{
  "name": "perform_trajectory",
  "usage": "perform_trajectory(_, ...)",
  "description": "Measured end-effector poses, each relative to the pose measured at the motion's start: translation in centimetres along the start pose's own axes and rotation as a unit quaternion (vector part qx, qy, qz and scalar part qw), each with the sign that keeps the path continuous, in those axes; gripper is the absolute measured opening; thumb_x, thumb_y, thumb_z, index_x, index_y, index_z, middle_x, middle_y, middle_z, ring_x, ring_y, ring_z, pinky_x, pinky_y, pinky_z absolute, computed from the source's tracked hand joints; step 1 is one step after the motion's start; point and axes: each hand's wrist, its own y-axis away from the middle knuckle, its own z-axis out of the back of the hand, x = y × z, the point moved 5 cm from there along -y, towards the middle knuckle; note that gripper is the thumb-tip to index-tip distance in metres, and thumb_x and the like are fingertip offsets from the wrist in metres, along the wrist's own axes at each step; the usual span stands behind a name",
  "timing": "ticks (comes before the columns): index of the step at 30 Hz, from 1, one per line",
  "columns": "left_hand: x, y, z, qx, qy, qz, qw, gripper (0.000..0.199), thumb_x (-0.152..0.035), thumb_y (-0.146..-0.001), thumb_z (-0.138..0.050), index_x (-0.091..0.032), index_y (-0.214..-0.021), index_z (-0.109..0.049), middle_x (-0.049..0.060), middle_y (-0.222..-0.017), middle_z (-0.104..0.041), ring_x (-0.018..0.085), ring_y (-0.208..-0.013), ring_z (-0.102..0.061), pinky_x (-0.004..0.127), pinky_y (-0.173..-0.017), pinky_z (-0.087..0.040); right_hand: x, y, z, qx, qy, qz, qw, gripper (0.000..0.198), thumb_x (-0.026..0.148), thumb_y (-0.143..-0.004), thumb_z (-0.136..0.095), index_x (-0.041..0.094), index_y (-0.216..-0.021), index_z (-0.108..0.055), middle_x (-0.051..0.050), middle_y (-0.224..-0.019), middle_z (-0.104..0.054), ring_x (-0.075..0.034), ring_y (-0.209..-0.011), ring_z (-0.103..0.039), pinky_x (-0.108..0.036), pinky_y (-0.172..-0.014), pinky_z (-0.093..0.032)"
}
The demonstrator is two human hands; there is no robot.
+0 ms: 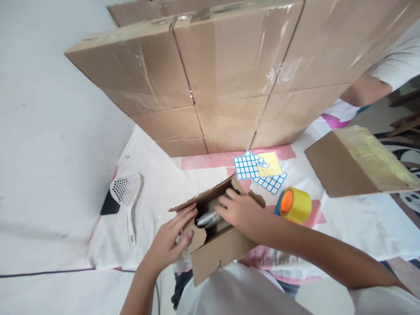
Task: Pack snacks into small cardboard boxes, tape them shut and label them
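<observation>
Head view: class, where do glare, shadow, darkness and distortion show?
Head view: glare streaks the clear glossy tape on the tall brown cardboard stack; head view: soft shadow edges the white perforated plastic skimmer; head view: the open brown cardboard box is dark inside; head view: the stack flares upward, probably wide-angle perspective.

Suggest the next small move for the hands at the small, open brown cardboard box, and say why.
Probably the right hand should gently settle the shiny silver-grey item inside the brown cardboard box: its fingers reach in beside that item, the left hand rests at the box's edge and could steady it, and the flaps stand open.
</observation>
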Motion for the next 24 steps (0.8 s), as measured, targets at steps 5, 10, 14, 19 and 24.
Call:
perform_trajectory(5,3.0,2.3,-1.2,-0.163,-0.019,-0.062,0.984,0.091,-0.078,-0.081,-0.058,-0.034,-0.156,-0.032,0.021,-0.149,-0.048,0.038,-0.128,-0.060,0.044,-0.084,-0.061,-2.2,6.3,4.2,-0.293,-0.162,-0.040,0.941,0.025,0.015,-0.097,-0.051,0.025,-0.113,-0.068,-0.006,-0.102,-0.072,-0.024,-0.096,-0.065,-0.041,-0.088,-0.054)
perform_trajectory(10,4.0,2.7,-2.3,-0.146,-0.033,-0.102,0.983,0.123,-0.097,-0.054,-0.050,-0.033,-0.157,-0.028,0.025,-0.148,-0.045,0.045,-0.129,-0.057,0.053,-0.089,-0.059,-6.1,9.3,0.7,-0.305,-0.357,-0.146,0.871,0.033,0.031,-0.106,-0.042,0.030,-0.129,-0.065,-0.005,-0.127,-0.072,-0.024,-0.121,-0.066,-0.043,-0.103,-0.055)
perform_trajectory(14,2.2,1.7,-1.3,-0.116,-0.060,-0.105,0.986,0.117,-0.092,-0.059,-0.057,-0.033,-0.156,-0.031,0.024,-0.153,-0.040,0.045,-0.135,-0.052,0.053,-0.098,-0.056,-4.5,8.0,-1.9,-0.156,-0.389,-0.110,0.901,0.035,0.034,-0.106,-0.047,0.036,-0.137,-0.063,-0.002,-0.145,-0.062,-0.023,-0.150,-0.040,-0.051,-0.121,-0.038)
perform_trajectory(19,1.2,1.4,-0.9,-0.186,-0.004,-0.064,0.980,0.072,-0.061,-0.087,-0.064,-0.034,-0.148,-0.036,0.017,-0.139,-0.048,0.037,-0.127,-0.056,0.050,-0.090,-0.060,-4.3,8.7,-2.3,-0.139,-0.394,-0.124,0.900,0.038,0.036,-0.107,-0.045,0.037,-0.142,-0.059,-0.004,-0.161,-0.043,-0.025,-0.154,-0.031,-0.053,-0.122,-0.035)
perform_trajectory(24,2.2,1.5,-2.4,-0.283,0.059,0.000,0.957,0.048,-0.034,-0.097,-0.052,-0.033,-0.142,-0.033,0.012,-0.126,-0.049,0.029,-0.119,-0.057,0.038,-0.072,-0.061,-6.1,8.0,-1.5,-0.240,-0.365,-0.104,0.893,0.049,0.045,-0.107,-0.041,0.039,-0.155,-0.040,-0.001,-0.162,-0.042,-0.024,-0.156,-0.025,-0.055,-0.127,-0.023)
